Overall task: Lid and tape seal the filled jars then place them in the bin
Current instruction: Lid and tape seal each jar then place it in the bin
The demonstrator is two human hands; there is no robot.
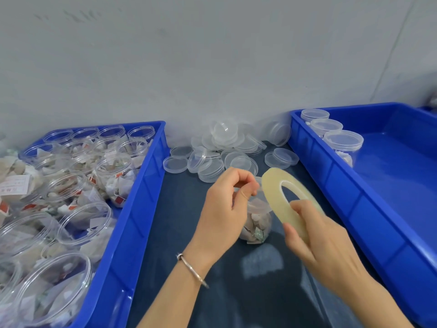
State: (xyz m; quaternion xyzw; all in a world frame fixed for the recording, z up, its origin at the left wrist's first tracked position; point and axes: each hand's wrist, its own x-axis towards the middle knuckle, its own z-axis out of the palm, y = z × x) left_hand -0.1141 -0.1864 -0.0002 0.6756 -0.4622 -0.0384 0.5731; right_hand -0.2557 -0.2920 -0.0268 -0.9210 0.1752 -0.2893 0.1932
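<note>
Stock is sitting in the left bin point(132, 209): many filled jars point(113, 176), all open-topped, are waiting for lids. Loose lids point(212, 159) are lying in a heap on the dark table point(170, 233) between the two bins, near the wall. My left hand point(227, 204) is pinching at the top of the jar in work point(257, 221), thumb and forefinger closed together, apparently on the tape end, though the strip itself is too faint to confirm. That jar is standing on the table, partly hidden behind this hand. My right hand point(324, 247) is gripping the tape roll point(288, 200) just beside the jar. I am judging this to be the sealing step for the current jar. The right bin point(354, 192) is holding three lidded jars point(343, 143) in its far left corner. Most of the batch is therefore remaining.
</note>
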